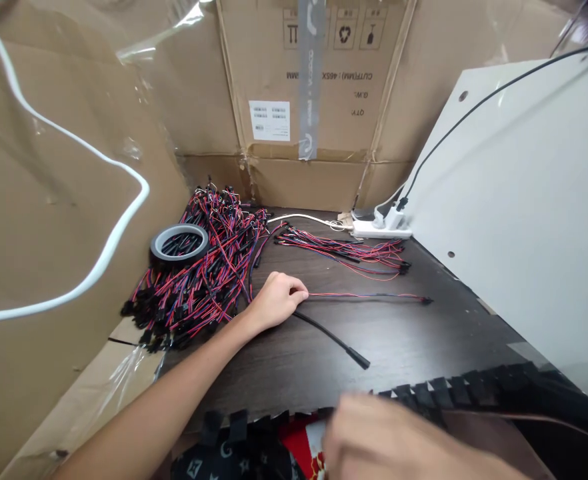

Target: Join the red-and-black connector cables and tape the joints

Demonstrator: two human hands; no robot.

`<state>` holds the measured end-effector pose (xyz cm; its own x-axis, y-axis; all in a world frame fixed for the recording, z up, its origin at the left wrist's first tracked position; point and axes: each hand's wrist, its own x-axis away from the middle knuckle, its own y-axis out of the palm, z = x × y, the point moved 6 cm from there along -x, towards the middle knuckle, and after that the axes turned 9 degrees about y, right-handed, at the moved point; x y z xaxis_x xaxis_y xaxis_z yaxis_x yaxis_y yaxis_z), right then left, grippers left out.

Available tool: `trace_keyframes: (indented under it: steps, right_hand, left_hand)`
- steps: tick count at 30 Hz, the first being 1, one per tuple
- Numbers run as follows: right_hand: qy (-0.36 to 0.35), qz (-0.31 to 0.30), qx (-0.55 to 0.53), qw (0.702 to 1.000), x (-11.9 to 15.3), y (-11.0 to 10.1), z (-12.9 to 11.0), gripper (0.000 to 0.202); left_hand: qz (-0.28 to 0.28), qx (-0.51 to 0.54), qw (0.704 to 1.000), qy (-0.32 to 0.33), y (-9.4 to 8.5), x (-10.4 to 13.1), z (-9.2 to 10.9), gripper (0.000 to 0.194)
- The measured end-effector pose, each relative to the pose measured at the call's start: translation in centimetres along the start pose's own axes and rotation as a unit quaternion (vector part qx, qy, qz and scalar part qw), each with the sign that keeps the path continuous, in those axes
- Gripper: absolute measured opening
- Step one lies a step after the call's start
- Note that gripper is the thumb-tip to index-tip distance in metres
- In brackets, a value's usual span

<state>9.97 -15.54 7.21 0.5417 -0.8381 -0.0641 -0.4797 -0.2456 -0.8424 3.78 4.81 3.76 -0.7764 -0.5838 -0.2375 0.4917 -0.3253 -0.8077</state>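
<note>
Pinching a thin red-and-blue wire [364, 295] close to its left end, the left hand [278, 300] is closing thumb and fingers over it, low above the bench [294, 347]. The wire is running right across the dark top to a small black connector [427, 301]. A black cable [331, 339] is coming out from under the same hand and slanting toward the near side; whether the hand is also gripping it, the view is not telling. The right hand [379, 440] is blurring at the near edge with its fingers curling; whether it is holding anything, one cannot tell.

Cardboard panels [304, 183] are walling in the back and left of the bench like an open box, and a white board [519, 200] is closing off the right. Within them, a large heap of wires [224, 253] with black connectors is lying on the left, and a roll of black tape [179, 243] is resting on it, with wires showing through its ring. A smaller wire bundle [349, 252] is spreading beyond the left hand, just in front of a white power strip [381, 230], which is holding plugs. Black tape strips [439, 393] are lining the near edge.
</note>
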Motion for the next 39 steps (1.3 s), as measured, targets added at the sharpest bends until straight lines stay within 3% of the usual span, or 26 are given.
trace_keyframes:
  steps: [2,5,7,10,18,31,39]
  right_hand:
    - [0.075,0.036,-0.027,0.996,-1.9,-2.5,2.5,0.02]
    - [0.096,0.133,-0.017,0.986,-5.4,-5.2,7.2,0.041]
    - [0.109,0.157,-0.004,0.982,-7.7,-5.5,10.1,0.054]
    - [0.116,0.121,-0.034,0.985,-10.0,-4.3,12.4,0.059]
    - [0.144,0.127,-0.13,0.973,-10.6,-4.0,14.3,0.05]
    - [0.071,0.117,-0.113,0.984,-9.9,-4.1,14.0,0.055]
    - [0.114,0.065,-0.105,0.986,-9.5,-4.4,14.9,0.062]
  left_hand:
    - [-0.003,0.001,1.0,0.003,0.0,0.0,0.1,0.02]
    - [-0.006,0.006,1.0,0.006,0.0,0.1,0.2,0.02]
    - [-0.002,0.008,1.0,0.006,-0.1,0.1,0.2,0.02]
    - [0.004,0.015,1.0,0.011,-0.2,0.1,0.4,0.02]
    - [-0.002,0.076,0.997,-0.018,-0.1,0.4,0.0,0.019]
    - [-0.022,0.125,0.991,-0.036,0.1,0.3,-0.5,0.022]
    - [-0.078,0.248,0.955,-0.141,0.2,0.6,-1.6,0.02]
